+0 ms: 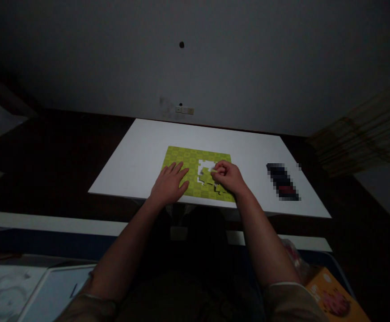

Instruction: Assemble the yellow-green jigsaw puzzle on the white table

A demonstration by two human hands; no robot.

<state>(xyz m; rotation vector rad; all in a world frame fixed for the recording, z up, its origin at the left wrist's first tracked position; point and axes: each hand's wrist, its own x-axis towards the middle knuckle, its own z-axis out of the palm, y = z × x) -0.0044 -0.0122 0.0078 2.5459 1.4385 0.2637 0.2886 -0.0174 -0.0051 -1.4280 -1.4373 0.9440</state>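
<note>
A yellow-green jigsaw puzzle [181, 156] lies flat on a white table [141, 152] in front of me. A ragged white gap [204, 171] shows near its middle where pieces are out. My left hand [170, 183] rests flat on the puzzle's left part, fingers stretched out and spread. My right hand [226, 176] is over the puzzle's right part, fingers pinched on a small pale puzzle piece [212, 169] at the edge of the gap.
A dark, blurred-out object [283, 181] lies on the table's right side. A grey wall with a small socket [184, 109] stands behind the table. An orange box [336, 297] sits at lower right, papers at lower left. The room is dim.
</note>
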